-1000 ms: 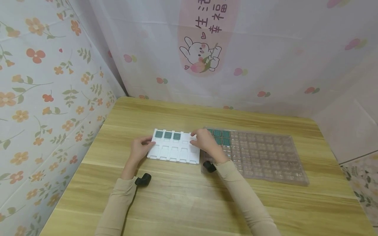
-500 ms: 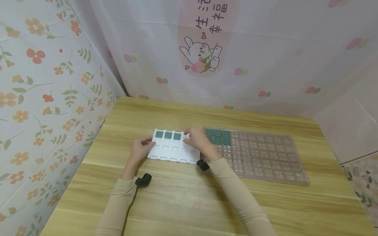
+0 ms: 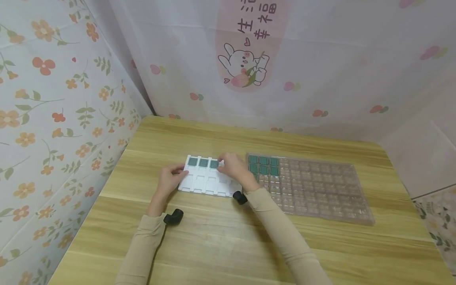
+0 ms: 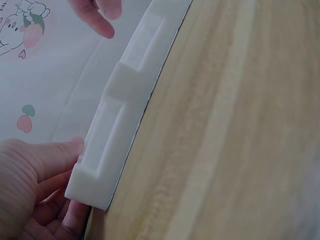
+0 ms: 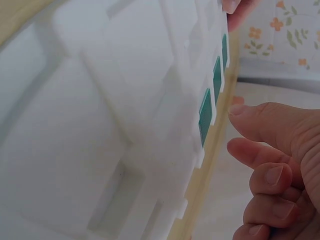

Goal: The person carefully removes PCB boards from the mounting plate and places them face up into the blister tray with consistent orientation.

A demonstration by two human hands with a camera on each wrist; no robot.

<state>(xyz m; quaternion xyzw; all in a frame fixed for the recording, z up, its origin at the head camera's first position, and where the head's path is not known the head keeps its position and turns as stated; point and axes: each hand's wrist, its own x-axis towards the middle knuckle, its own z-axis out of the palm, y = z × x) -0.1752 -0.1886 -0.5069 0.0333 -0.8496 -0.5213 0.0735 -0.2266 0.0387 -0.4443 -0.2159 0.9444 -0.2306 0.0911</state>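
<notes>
Visibly, three chips (image 3: 203,162) in one white tray (image 3: 200,183)

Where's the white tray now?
In the head view, the white tray lies on the wooden table, left of the clear tray, with the left hand gripping its left edge.

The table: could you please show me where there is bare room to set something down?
Bare table lies between the left sleeve and right sleeve, nearer than the white tray; right of the right sleeve, nearer than the clear tray; and behind both trays, up to the curtain. Left hand and right hand crowd the white tray.
</notes>
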